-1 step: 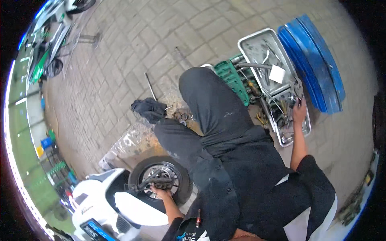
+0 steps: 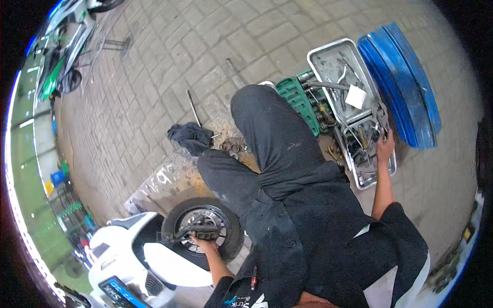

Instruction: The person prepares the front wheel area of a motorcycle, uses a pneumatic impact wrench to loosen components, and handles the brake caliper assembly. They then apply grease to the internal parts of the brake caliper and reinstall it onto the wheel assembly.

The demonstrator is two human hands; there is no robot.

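My left grip (image 2: 202,242) curls round the dark part (image 2: 206,233) over the wheel (image 2: 235,231), best held steady; rightward, my right grip (image 2: 382,134) dips into the tray (image 2: 377,174), its hold unclear.

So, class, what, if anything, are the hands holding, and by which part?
The left hand holds a dark mechanical part by its lower edge in the picture. Whether the right hand over the metal tray grips anything cannot be told.
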